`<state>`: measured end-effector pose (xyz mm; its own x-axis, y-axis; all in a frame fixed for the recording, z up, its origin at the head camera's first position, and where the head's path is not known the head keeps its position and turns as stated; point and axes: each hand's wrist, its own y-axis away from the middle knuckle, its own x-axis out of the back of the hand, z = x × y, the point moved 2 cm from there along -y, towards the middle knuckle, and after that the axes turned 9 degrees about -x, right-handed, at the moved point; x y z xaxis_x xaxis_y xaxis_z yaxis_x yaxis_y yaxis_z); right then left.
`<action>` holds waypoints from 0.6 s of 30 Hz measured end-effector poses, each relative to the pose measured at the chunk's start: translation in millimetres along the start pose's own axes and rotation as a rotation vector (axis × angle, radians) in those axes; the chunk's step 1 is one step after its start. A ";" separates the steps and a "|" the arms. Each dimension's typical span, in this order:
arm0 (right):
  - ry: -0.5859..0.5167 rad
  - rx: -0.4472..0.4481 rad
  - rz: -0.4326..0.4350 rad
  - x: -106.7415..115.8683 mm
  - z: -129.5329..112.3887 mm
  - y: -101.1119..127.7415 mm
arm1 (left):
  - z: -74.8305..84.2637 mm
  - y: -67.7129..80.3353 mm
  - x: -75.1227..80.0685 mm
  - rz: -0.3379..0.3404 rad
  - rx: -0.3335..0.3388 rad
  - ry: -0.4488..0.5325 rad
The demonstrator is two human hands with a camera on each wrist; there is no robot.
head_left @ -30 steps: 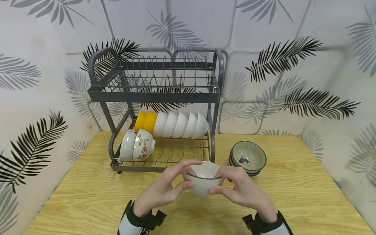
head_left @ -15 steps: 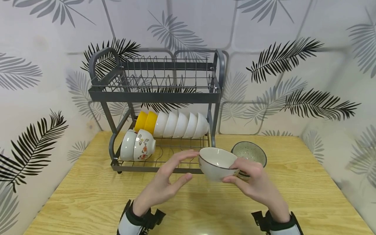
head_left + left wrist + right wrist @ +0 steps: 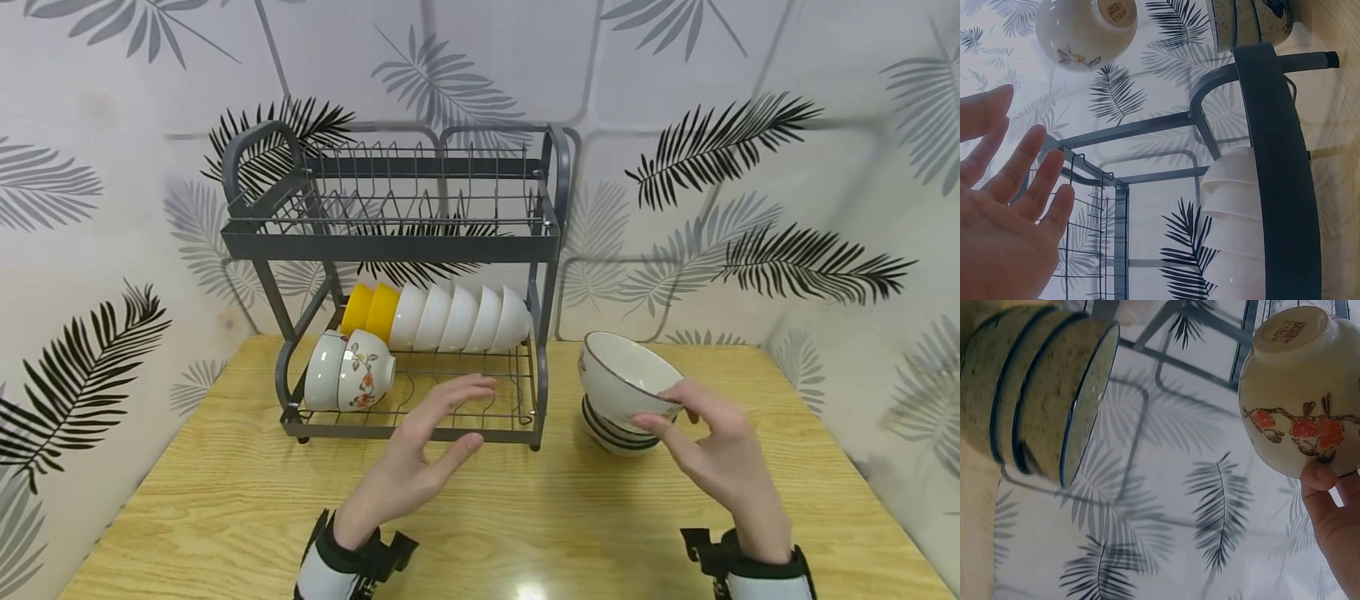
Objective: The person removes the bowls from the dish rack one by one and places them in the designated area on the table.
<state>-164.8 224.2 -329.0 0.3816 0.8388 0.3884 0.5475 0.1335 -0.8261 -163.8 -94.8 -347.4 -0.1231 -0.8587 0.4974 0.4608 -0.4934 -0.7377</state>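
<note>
My right hand (image 3: 693, 425) pinches the rim of a cream bowl (image 3: 622, 383) with a dark rim and a red flower pattern (image 3: 1300, 403); the bowl hangs tilted just above a stack of speckled grey bowls (image 3: 611, 429) (image 3: 1041, 394) on the table's right side. My left hand (image 3: 438, 433) is open with straight fingers (image 3: 1022, 169), hovering over the table in front of the dish rack (image 3: 390, 242) and holding nothing. The held bowl also shows at the top of the left wrist view (image 3: 1085, 28).
The grey two-tier rack has a bare upper shelf. Its lower shelf holds two yellow bowls (image 3: 371, 310), a row of white bowls (image 3: 465, 318) and two flowered bowls (image 3: 348, 371) on their sides. The wooden table (image 3: 225, 500) is walled by leaf-patterned panels.
My left hand let go of the cream bowl and stayed near the rack. My right hand carried the bowl right and up, over the speckled stack.
</note>
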 end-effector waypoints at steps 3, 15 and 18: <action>0.043 -0.038 0.054 9.6 5.6 0.5 | -0.4 0.4 1.4 0.007 0.007 -0.005; 0.168 -0.265 0.249 33.5 22.0 3.8 | -1.7 -0.3 2.9 0.017 -0.004 -0.027; 0.179 -0.304 0.291 35.5 26.9 5.8 | -2.9 -0.2 3.5 0.022 0.001 -0.039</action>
<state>-168.1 268.9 -331.0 0.6603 0.7102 0.2442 0.5815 -0.2778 -0.7646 -167.0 -98.1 -346.9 -0.0791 -0.8632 0.4987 0.4637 -0.4747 -0.7481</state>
